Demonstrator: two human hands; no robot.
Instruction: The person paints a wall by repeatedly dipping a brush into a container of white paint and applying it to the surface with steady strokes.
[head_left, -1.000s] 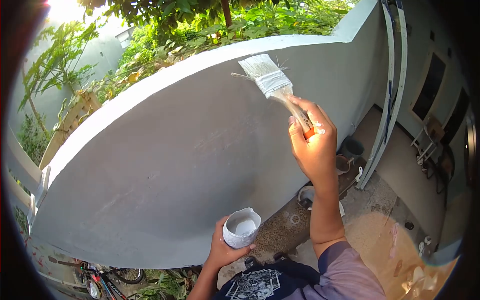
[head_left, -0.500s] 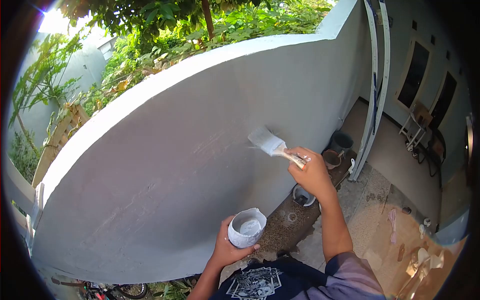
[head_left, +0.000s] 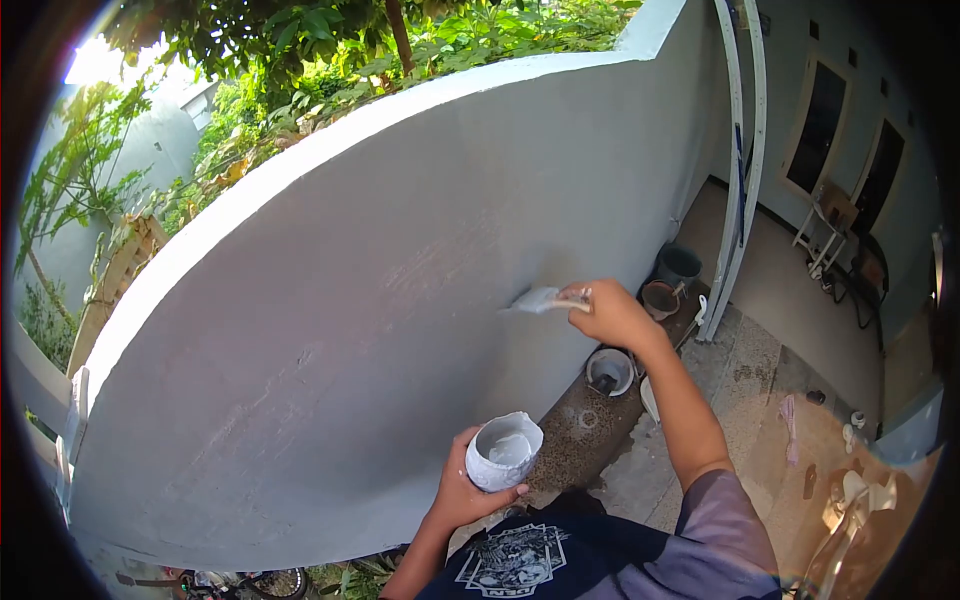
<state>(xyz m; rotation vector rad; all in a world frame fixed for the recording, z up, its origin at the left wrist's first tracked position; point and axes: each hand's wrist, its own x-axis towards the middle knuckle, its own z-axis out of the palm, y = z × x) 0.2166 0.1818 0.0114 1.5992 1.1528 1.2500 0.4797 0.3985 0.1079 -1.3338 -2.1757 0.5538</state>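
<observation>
My right hand is closed around the handle of a paintbrush, its whitish bristles pointing left against the grey wall. Lower down, my left hand grips a white, paint-smeared cup from its left side and underneath. The cup has a jagged rim and its mouth faces up, with some white paint visible inside. Faint streaks and rough patches mark the wall left of the brush.
Along the wall's base stand a dark bucket, a smaller pot and a white-rimmed bucket. Metal rails rise at the right. A chair stands by the house. Plants grow beyond the wall.
The brush has moved slightly lower on the wall and turned from a slant to nearly level. My right hand has tilted with it. The view has shifted a little, and the cup remains in my left hand.
</observation>
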